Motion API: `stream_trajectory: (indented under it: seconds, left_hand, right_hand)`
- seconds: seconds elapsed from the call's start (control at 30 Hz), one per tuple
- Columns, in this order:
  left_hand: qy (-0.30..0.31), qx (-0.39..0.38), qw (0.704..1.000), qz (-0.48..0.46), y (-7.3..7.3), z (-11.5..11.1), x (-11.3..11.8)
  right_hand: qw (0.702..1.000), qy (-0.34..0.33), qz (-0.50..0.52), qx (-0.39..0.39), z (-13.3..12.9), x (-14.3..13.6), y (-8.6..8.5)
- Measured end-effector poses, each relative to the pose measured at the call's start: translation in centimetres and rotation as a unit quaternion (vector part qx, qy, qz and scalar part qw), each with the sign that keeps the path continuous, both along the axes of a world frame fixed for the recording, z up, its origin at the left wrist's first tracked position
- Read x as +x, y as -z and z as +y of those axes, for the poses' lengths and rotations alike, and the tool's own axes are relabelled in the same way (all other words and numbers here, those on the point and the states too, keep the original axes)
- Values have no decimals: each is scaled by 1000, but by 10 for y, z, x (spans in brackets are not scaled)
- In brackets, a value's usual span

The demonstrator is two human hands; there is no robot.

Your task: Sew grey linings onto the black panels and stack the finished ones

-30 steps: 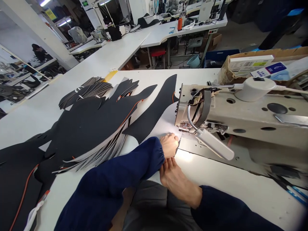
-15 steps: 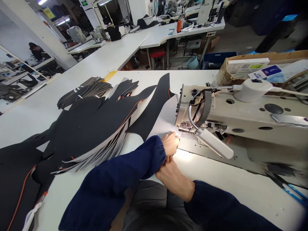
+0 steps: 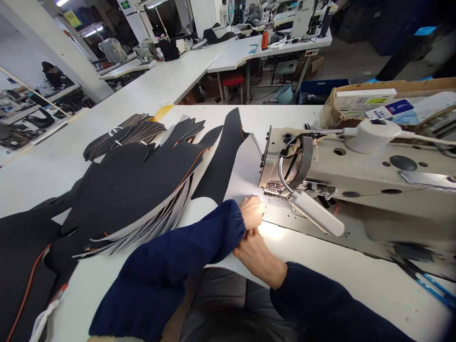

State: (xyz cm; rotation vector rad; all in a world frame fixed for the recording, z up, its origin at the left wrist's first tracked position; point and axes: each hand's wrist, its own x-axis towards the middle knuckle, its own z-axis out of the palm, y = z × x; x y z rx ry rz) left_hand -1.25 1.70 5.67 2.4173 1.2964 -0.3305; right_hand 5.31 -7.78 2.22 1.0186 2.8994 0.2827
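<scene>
We record a pale sheet (image 3: 244, 168) in the centre of the frame, reaching down to the lower end of the sewing machine's head (image 3: 270, 154); a dark panel (image 3: 219, 164) lies along its left side, and we cannot tell whether the two are joined. The left hand (image 3: 252, 211), just below centre, is curled at the sheet's lower end, close to the lit stitching area; its fingertips are hidden, so we cannot tell whether it pinches the edge or only presses. The right hand (image 3: 261, 256) sits just under it with bent fingers, close against the left wrist; what it grasps, if anything, we cannot tell. We judge both pieces light and flexible, with enough body to lie flat but ready to curl or skew if pulled from one corner; neither looks fragile, and the smooth pale face may slide easily on the white table (image 3: 302, 256). The best hold, in our estimate, is a light pinch at the lower edge with a flat palm steadying the broad part, fingers clear of the stitching area.
</scene>
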Motion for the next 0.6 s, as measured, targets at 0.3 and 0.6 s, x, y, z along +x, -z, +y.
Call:
stream_trajectory:
  seconds: [0.3, 0.6]
  left_hand:
    - [-12, 37, 999, -33, 4, 0, -12]
    - [0, 23, 1000, -12, 1, -1, -11]
  right_hand:
    - [997, 16, 10, 79, 8, 5, 14]
    - [996, 21, 44, 77, 14, 12, 29]
